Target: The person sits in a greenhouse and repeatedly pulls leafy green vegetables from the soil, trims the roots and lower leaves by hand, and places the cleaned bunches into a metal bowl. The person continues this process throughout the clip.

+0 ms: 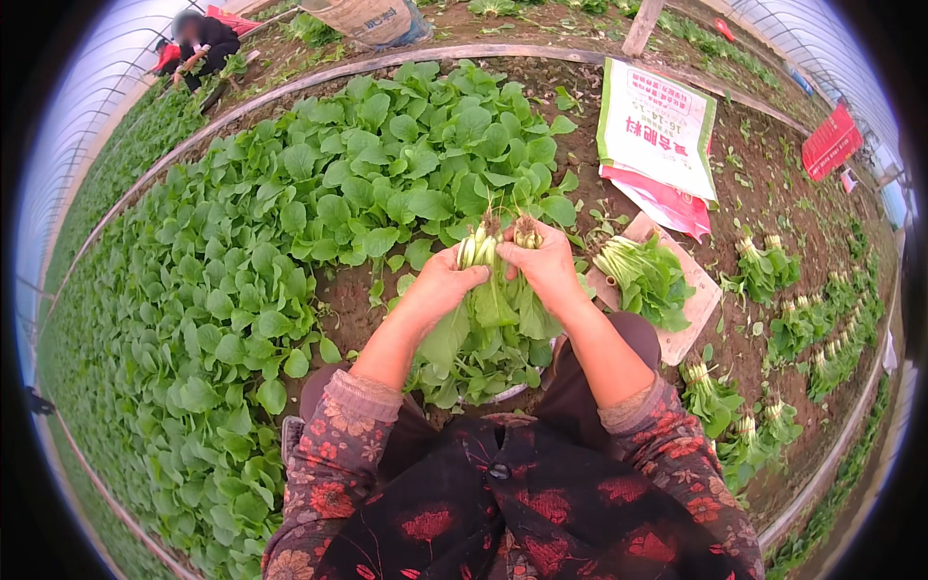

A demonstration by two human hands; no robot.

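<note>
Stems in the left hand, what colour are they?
The stems are pale green, nearly white; the head view shows them best.

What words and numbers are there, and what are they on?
I won't copy print out, but here's where it is:
White bag with green edges: large red and dark characters, numbers.
Tan sack: dark print, blurred.
Red sheet: pale print, too small to read.

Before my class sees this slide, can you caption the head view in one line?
Left hand and right hand grip leafy greens, roots showing, beside a densely planted bed.
</note>
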